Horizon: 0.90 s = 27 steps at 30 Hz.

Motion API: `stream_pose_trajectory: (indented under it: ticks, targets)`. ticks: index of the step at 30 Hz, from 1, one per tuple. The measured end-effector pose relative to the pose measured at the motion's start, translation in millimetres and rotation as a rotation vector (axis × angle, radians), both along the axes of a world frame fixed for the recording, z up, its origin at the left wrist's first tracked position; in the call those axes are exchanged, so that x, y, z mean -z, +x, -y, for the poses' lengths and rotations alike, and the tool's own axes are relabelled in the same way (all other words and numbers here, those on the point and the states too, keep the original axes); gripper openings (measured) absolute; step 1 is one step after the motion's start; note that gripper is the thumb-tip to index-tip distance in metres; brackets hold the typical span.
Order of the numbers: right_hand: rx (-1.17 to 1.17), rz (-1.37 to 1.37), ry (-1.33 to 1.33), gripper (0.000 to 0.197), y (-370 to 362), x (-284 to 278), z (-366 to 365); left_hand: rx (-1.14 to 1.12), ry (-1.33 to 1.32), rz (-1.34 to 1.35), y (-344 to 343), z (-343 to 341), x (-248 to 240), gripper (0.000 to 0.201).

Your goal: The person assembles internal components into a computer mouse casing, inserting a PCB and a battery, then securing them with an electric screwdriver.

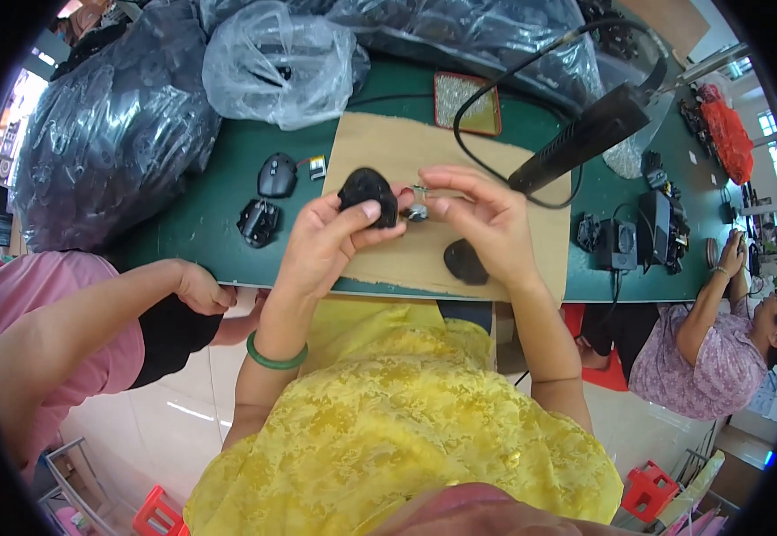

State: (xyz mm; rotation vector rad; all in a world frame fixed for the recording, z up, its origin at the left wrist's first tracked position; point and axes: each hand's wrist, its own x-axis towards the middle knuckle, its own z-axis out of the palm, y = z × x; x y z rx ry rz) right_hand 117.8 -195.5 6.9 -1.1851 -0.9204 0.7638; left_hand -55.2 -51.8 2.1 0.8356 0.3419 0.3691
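My left hand [339, 234] grips a black computer mouse shell [368, 196] over the middle of the cardboard, thumb on top and fingers underneath. Close beside it, my right hand [487, 219] has its fingertips and thumb drawn toward a small part with a metallic glint [419, 191]; its kind is too small to tell. Just below that part shows a small grey roundish piece [416, 213]. Under my right wrist, a black curved mouse cover [466, 262] lies on the cardboard sheet [380, 134].
Left of the cardboard lie a mouse half [277, 175] wired to a small battery [317, 168] and an opened mouse base [258, 221]. A red-rimmed tray of screws [467, 103] sits behind. An electric screwdriver [576, 138] hangs right. Plastic bags [129, 134] line the back; people flank me.
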Motion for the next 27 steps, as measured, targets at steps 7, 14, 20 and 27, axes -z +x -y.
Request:
stream_pose_trajectory:
  ticks: [7, 14, 20, 27]
  targets:
    - [0.049, 0.068, 0.026, 0.028, -2.7, 1.9, -3.0, -0.038, -0.037, 0.025, 5.1, 5.0, 8.2, 0.030]
    - [0.083, 0.049, -0.022, 0.018, 0.4, -4.2, -4.5, -0.039, -0.023, 0.056, 7.8, 6.1, 1.7, 0.031]
    - [0.173, 0.079, -0.062, 0.019, 1.1, -5.0, -0.7, 0.014, -0.024, 0.006, 11.9, 10.1, 2.9, 0.034]
    - [0.120, 0.034, -0.054, 0.020, -1.5, -21.1, -7.2, 0.034, -0.042, 0.042, 11.9, 7.8, -0.3, 0.033]
